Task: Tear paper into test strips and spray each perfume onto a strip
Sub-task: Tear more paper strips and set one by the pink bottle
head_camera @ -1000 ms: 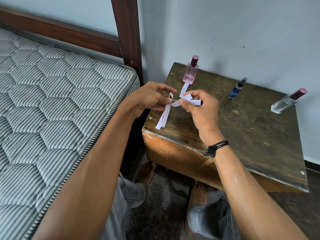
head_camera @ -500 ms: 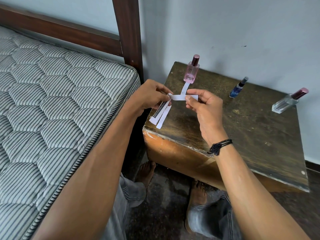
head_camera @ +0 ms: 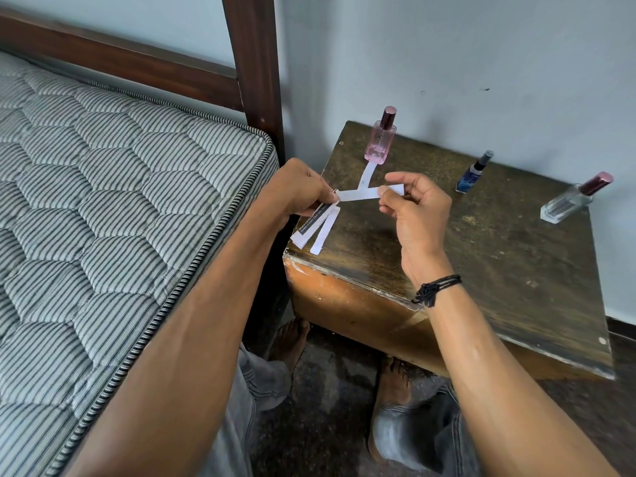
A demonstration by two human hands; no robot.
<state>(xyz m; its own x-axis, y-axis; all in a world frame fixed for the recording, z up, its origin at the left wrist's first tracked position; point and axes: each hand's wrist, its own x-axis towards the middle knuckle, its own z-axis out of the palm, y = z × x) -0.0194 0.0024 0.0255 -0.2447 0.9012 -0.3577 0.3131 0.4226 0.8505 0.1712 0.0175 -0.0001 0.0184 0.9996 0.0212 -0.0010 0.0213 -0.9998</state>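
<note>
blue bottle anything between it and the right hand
Nothing visible: only tabletop lies between the right hand and the blue bottle. That hand pinches a paper strip, its other end at the left hand, so it isn't free.

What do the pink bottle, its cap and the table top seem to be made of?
Pink bottle: probably glass, see-through and glossy. Cap: shiny dark red, metal or plastic, cannot tell. Table top: wood, dark and worn, with scuffs and chipped edges.

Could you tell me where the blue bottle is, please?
Head view: blue bottle stands on the table by the wall, between the pink bottle and clear bottle.
</note>
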